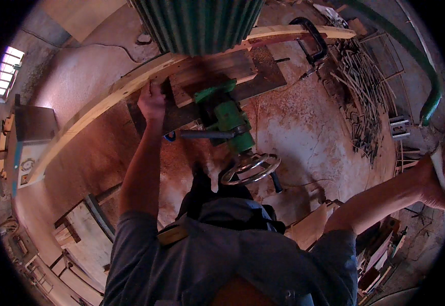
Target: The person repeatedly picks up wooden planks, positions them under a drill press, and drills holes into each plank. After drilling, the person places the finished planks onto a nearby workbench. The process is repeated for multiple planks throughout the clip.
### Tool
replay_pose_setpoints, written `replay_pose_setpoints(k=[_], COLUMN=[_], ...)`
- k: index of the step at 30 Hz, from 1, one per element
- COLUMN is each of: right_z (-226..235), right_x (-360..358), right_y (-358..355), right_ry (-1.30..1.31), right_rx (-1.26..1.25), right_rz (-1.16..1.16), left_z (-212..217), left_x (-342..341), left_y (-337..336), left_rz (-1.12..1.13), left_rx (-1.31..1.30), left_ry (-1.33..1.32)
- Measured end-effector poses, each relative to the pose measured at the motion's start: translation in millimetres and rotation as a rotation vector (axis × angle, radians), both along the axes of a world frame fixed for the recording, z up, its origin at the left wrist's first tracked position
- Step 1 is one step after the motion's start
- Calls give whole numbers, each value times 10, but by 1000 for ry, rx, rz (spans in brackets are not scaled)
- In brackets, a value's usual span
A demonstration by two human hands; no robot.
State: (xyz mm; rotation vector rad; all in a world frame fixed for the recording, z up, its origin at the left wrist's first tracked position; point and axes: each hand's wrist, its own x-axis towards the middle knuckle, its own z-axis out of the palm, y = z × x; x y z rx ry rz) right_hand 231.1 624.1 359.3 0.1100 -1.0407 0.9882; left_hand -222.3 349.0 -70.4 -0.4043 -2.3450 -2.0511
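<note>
My left hand (pixel 152 102) is closed, with its fingers bent against the near edge of a long pale wooden beam (pixel 100 104). Whether something small sits between those fingers is hidden. Beside it, a wooden block (pixel 212 74) lies on the dark machine table (pixel 174 115). A green machine bracket (pixel 227 112) with a metal handwheel (pixel 251 169) sticks out towards my body. Far off to the right, my right hand (pixel 435 183) is stretched out at the picture's rim. Its fingers appear curled around a pale edge (pixel 439 164) that I cannot make out.
A green ribbed housing (pixel 199 25) hangs over the table. A black C-clamp (pixel 314 41) grips the beam's right end. Thin wood offcuts (pixel 365 92) are heaped at the right, below a green hose (pixel 411 48). Sawdust covers the floor (pixel 304 127). A metal cabinet (pixel 36 137) stands left.
</note>
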Motion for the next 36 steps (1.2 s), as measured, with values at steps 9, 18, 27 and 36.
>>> replay_pose_setpoints(k=[9, 18, 27, 36], right_z=[-673, -1242, -1720, -2502], right_x=[598, 607, 749, 908], right_y=[-49, -314, -586, -843], right_ry=[1, -26, -182, -334], right_rx=[-107, -199, -295, -383], right_rz=[154, 78, 114, 226], left_z=[177, 130, 209, 200], left_x=[68, 62, 84, 90], left_y=[41, 54, 48, 45], left_rz=[35, 23, 35, 40], left_rx=[-180, -84, -219, -174], left_ry=[-47, 12, -15, -72])
